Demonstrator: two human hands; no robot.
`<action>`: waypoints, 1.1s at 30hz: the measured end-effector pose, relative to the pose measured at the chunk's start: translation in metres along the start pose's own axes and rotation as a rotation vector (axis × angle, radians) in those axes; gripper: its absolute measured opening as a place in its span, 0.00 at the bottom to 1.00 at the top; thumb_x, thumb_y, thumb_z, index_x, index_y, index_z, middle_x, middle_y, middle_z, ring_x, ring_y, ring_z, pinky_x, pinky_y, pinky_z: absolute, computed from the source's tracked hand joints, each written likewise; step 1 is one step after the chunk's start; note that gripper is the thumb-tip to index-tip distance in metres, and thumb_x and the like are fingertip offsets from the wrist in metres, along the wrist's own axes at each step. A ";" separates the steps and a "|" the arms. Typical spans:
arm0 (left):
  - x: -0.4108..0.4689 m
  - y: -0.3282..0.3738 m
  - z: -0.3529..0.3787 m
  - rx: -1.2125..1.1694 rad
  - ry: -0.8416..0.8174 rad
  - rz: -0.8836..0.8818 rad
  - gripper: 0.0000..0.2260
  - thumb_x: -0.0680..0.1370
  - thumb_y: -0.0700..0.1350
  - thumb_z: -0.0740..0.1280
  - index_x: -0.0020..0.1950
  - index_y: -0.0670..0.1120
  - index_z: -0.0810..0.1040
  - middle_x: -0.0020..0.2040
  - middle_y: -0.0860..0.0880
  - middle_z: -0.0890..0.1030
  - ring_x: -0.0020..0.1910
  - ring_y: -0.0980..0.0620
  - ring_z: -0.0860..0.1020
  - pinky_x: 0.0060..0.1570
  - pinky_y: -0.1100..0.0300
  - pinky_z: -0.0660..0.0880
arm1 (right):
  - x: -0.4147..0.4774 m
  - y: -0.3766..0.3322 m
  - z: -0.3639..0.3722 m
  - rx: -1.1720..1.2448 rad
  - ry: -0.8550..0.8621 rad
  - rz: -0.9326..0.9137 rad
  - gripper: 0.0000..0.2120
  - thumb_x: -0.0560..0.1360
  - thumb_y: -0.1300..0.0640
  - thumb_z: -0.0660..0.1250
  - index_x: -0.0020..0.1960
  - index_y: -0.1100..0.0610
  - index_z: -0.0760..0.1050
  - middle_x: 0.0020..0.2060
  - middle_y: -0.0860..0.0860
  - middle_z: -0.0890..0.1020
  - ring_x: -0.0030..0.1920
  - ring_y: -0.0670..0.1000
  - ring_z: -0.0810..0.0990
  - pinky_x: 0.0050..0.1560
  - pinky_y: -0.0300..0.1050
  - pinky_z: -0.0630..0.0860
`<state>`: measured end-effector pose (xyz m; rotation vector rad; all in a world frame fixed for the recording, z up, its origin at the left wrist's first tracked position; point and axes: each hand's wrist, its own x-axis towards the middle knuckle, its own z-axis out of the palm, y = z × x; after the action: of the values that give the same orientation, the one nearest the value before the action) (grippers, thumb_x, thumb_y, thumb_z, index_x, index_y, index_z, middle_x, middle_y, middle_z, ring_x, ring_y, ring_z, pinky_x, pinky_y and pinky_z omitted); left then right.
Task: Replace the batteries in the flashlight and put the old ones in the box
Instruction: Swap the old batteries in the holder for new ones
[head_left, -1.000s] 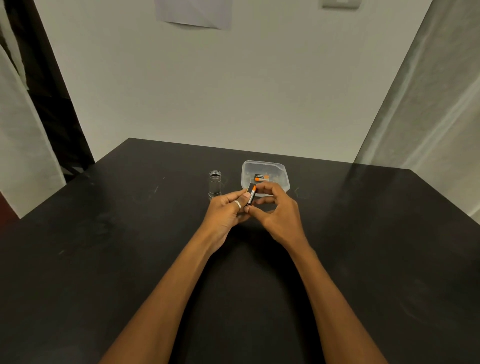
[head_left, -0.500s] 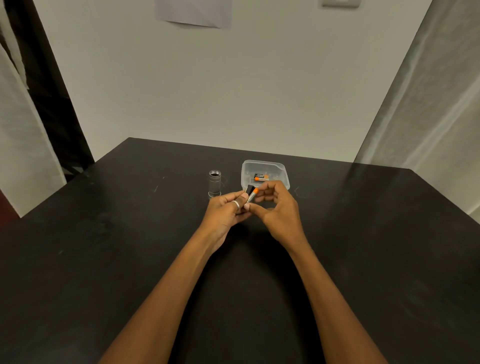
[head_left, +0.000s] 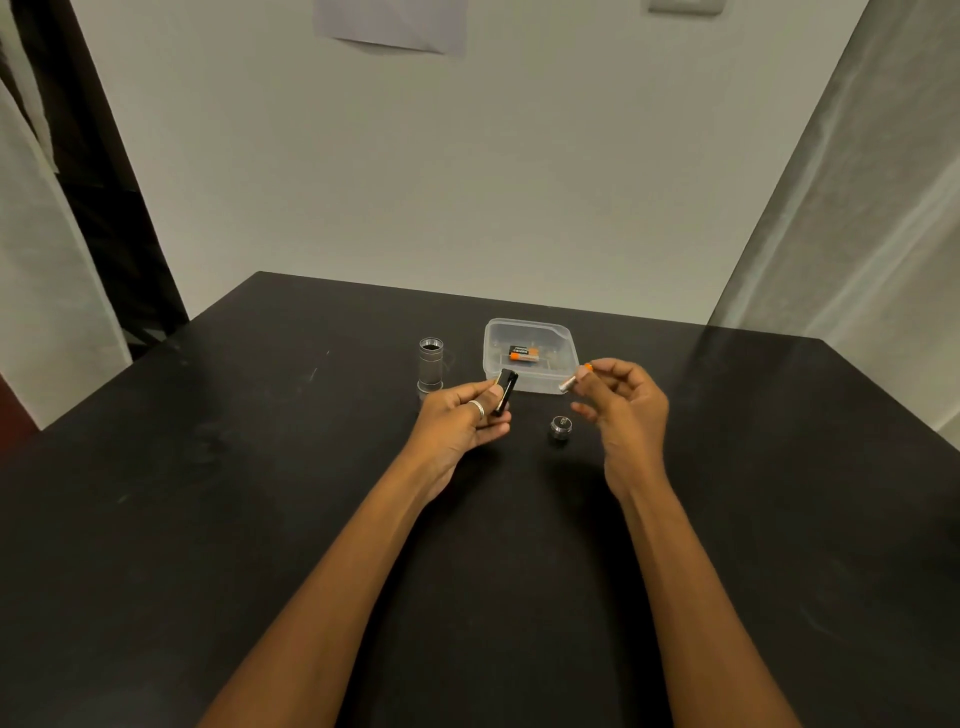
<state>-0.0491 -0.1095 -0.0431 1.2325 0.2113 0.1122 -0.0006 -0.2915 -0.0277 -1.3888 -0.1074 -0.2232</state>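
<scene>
The flashlight tube (head_left: 430, 364) stands upright on the black table (head_left: 234, 493). It is open on top, just past the left fingers and a little to their left. The left hand (head_left: 457, 423) curls its fingers round a small black battery holder (head_left: 505, 393), with the thumb pressed on it. Just beyond those fingertips sits the clear box (head_left: 519, 322), with one battery inside (head_left: 523, 354). The round cap (head_left: 561, 429) lies on the table between the hands, under the right fingertips. The right hand (head_left: 626, 410) pinches a second battery (head_left: 575, 376) between thumb and first finger, beside the box's near wall.

So the flashlight is opened up and one battery is put away. I think the pinched one goes in the box next, but I cannot tell old from new. New batteries, the holder and the cap still have to go back.
</scene>
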 end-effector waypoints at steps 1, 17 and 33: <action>0.000 0.001 0.000 0.003 0.001 0.000 0.12 0.81 0.41 0.68 0.64 0.40 0.80 0.51 0.40 0.84 0.49 0.49 0.84 0.50 0.57 0.83 | 0.003 0.001 -0.004 -0.037 0.030 0.008 0.10 0.77 0.61 0.74 0.57 0.58 0.81 0.47 0.53 0.87 0.47 0.50 0.87 0.42 0.41 0.82; 0.000 -0.001 0.000 0.049 0.005 0.001 0.12 0.84 0.42 0.64 0.63 0.39 0.80 0.52 0.40 0.84 0.47 0.50 0.84 0.50 0.56 0.83 | 0.012 0.019 -0.014 -0.904 -0.061 0.045 0.05 0.77 0.54 0.72 0.49 0.50 0.86 0.43 0.47 0.87 0.47 0.48 0.84 0.50 0.45 0.81; -0.005 0.004 -0.001 0.104 -0.094 -0.009 0.14 0.87 0.42 0.56 0.62 0.43 0.80 0.52 0.42 0.86 0.48 0.51 0.85 0.45 0.59 0.81 | -0.017 0.011 0.025 -0.676 -0.379 -0.297 0.24 0.71 0.49 0.79 0.66 0.50 0.80 0.61 0.43 0.79 0.62 0.41 0.74 0.58 0.32 0.70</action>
<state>-0.0539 -0.1086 -0.0390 1.3370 0.1427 0.0359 -0.0130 -0.2637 -0.0372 -2.0788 -0.5993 -0.2513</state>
